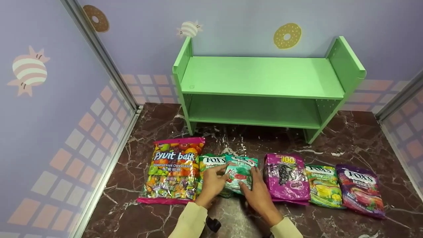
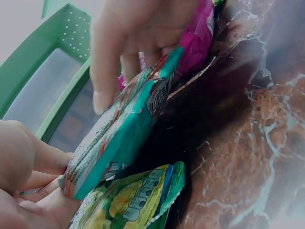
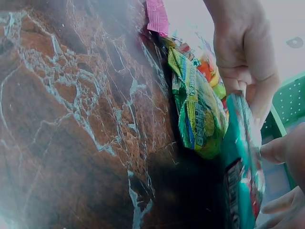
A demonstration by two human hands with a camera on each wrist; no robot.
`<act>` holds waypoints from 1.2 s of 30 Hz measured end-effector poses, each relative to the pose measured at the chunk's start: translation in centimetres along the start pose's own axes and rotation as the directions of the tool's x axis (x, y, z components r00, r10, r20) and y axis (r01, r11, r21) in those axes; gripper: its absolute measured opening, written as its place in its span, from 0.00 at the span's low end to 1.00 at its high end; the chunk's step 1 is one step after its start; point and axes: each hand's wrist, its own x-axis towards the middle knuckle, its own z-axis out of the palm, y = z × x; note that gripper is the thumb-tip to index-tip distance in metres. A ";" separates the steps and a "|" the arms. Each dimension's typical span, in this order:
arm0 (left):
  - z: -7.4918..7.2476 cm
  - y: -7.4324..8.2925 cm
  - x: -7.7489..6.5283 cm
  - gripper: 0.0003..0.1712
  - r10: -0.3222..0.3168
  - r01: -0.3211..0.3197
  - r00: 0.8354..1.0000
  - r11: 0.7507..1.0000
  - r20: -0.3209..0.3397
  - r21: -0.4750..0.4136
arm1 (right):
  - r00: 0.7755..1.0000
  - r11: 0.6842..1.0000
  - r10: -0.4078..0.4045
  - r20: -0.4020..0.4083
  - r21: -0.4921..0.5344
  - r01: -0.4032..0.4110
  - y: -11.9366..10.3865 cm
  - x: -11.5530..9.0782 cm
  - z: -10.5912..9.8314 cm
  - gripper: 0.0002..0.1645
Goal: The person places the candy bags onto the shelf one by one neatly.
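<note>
Both hands hold a teal candy bag (image 1: 243,170) with a red and green printed picture. My left hand (image 1: 213,181) pinches its left edge, and my right hand (image 1: 259,195) grips the right side with the thumb across the front. Seen edge-on in the left wrist view, the teal bag (image 2: 121,136) is tilted above the dark tabletop. A yellow-green Fox's candy bag (image 1: 210,161) lies beside it, partly hidden by the left hand and the teal bag. To the right of the right hand is a magenta bag (image 1: 287,178) marked 100.
A green two-tier shelf (image 1: 261,74) stands behind the bags against the wall. At the left lies a large fruit chewy candy bag (image 1: 175,172). A Spring Tea bag (image 1: 324,186) and a purple Berries bag (image 1: 362,191) lie at the right. Side walls flank the marbled table (image 1: 132,215).
</note>
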 end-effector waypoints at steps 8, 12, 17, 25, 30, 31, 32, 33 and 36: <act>-0.6 0.0 -0.2 0.17 -0.043 0.040 0.998 0.996 -0.045 -0.074 | 0.997 0.996 0.077 0.007 0.050 -0.077 0.2 -0.2 0.1 0.46; -0.7 0.0 -0.2 0.17 -0.048 0.042 0.997 0.995 -0.057 -0.089 | 0.995 0.992 0.097 0.009 0.082 -0.097 0.2 -0.3 0.2 0.46; -0.8 -0.1 -0.2 0.18 -0.043 0.038 0.998 0.993 -0.041 -0.111 | 0.995 0.991 0.101 0.001 0.086 -0.101 0.2 -0.3 0.2 0.47; -1.1 0.1 -0.4 0.21 -0.096 0.102 0.994 0.987 0.053 -0.128 | 0.996 0.989 0.083 -0.025 0.123 -0.079 0.2 -0.1 -0.2 0.46; -1.4 0.1 -0.7 0.29 -0.099 0.117 0.986 0.983 0.131 -0.138 | 0.998 0.985 0.064 -0.014 0.164 -0.061 0.2 0.1 -0.3 0.50; -1.4 0.1 -0.8 0.30 -0.081 0.099 0.986 0.988 0.143 -0.122 | 0.998 0.984 0.062 -0.008 0.169 -0.060 0.2 0.1 -0.4 0.52; -1.5 0.1 -0.8 0.31 -0.061 0.077 0.987 0.992 0.151 -0.102 | 0.998 0.983 0.057 -0.006 0.174 -0.055 0.2 0.2 -0.4 0.54; -1.5 0.1 -0.9 0.31 -0.038 0.051 0.987 0.996 0.158 -0.076 | 0.999 0.983 0.054 -0.002 0.177 -0.053 0.1 0.2 -0.4 0.56; -1.6 0.2 -1.1 0.33 0.025 -0.028 0.985 1.000 0.168 0.012 | 0.999 0.985 0.039 0.000 0.169 -0.039 0.1 0.2 -0.4 0.60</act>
